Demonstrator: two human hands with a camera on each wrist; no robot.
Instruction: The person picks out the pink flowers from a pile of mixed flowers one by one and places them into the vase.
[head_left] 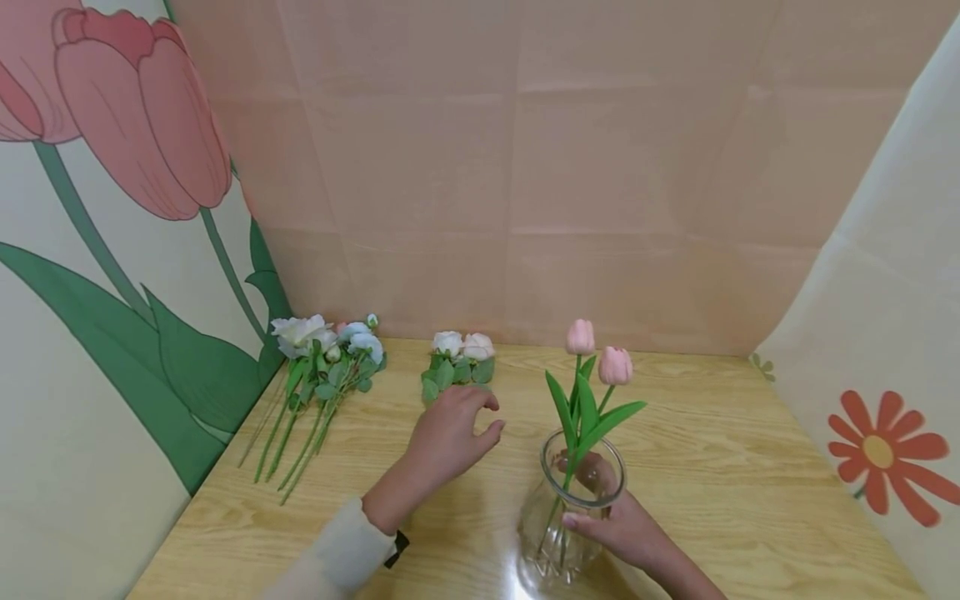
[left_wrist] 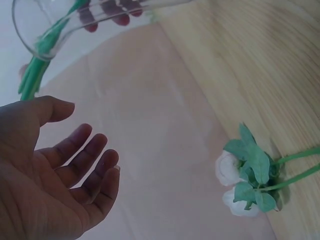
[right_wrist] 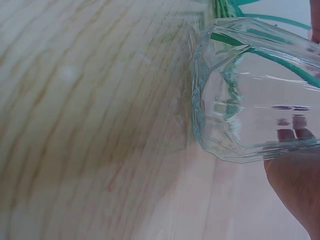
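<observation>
A clear glass vase (head_left: pixel 531 533) stands near the table's front, with two pink tulips (head_left: pixel 615 367) upright in it, their green stems visible through the glass. My right hand (head_left: pixel 626 533) grips the vase around its neck, thumb in front and fingers behind. In the right wrist view the ribbed base of the vase (right_wrist: pixel 200 115) shows close to the tabletop. My left hand (head_left: pixel 450 437) hangs over the table left of the vase, fingers loosely bent and holding nothing. Just beyond it lie two pale roses (head_left: pixel 462 344) with green leaves, their stems hidden by that hand in the head view.
A bunch of white and pale blue flowers (head_left: pixel 322 354) lies at the table's left, long stems toward the front. A pinkish-brown backdrop (head_left: pixel 510 167) rises behind the wooden table (head_left: pixel 720 450). Printed cloths hang at both sides, the left one with large tulips (head_left: pixel 142 108).
</observation>
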